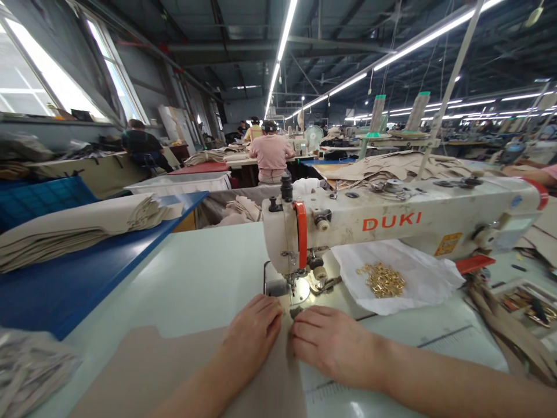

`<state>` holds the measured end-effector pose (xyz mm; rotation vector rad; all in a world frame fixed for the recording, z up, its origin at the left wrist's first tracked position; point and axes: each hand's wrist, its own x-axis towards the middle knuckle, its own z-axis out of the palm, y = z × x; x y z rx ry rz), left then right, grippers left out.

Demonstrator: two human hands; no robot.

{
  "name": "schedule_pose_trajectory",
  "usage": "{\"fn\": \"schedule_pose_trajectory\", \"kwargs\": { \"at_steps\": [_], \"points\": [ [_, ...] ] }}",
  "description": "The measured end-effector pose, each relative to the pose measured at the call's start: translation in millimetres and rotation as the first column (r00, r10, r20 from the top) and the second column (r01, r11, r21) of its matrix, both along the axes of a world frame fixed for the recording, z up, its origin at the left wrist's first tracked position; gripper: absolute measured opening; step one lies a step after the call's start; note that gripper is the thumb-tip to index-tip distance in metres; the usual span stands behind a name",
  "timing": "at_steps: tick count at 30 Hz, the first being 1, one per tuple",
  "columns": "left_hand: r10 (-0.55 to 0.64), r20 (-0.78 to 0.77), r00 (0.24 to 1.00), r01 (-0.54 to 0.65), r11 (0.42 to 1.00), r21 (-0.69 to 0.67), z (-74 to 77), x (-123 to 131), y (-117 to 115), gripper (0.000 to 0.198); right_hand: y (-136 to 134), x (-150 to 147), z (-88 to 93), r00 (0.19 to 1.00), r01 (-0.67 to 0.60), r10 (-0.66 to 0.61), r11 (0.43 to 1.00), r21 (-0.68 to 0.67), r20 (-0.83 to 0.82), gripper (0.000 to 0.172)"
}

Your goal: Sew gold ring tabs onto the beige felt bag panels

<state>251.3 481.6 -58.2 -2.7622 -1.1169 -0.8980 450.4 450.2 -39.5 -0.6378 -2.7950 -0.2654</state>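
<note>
A white sewing machine (339, 220) with red lettering stands over a pale table, its lamp lit at the needle. Beneath the needle area, a large beige fabric piece (174, 363) spreads toward me and to the left. My left hand (256, 325) rests on the fabric left of the needle, fingers curled with the tips pressed down on it. My right hand (326, 342) lies at the fabric's right edge, fingers bent together close to the presser foot. A small dark item (296, 312) shows by its fingertips; what it is cannot be made out.
Gold metal pieces (385, 280) lie on white paper (348, 267) under the machine arm. A stack of beige panels (87, 223) sits on a blue table (108, 273) at left. A plastic bag (32, 368) is near left; a parts tray (522, 290) is at right. People sit farther back.
</note>
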Motion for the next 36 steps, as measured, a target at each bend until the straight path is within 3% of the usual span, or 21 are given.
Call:
{"fn": "schedule_pose_trajectory", "kwargs": {
  "at_steps": [11, 20, 26, 36],
  "points": [
    [0.000, 0.003, 1.000, 0.000, 1.000, 0.003, -1.2, 0, 2, 0.018, -10, 24, 7.9, 0.989, -0.116, 0.115, 0.993, 0.006, 0.097, 0.017],
    [-0.036, -0.035, 0.999, 0.036, 0.999, 0.016, -3.7, -3, 3, 0.020, 0, -8, -15.4, 0.988, 0.014, -0.017, 1.000, -0.019, -0.154, 0.011],
    [-0.052, -0.019, 0.998, 0.053, 0.998, 0.039, -1.4, -2, 0, 0.022, 0, -9, -18.4, 0.992, -0.001, -0.014, 0.993, -0.120, -0.123, 0.006],
    [-0.067, 0.014, 0.998, 0.066, 0.995, 0.075, -0.5, 4, 1, 0.022, 1, -8, -24.2, 0.988, -0.009, -0.016, 0.988, -0.155, -0.155, 0.008]
  ]
}}
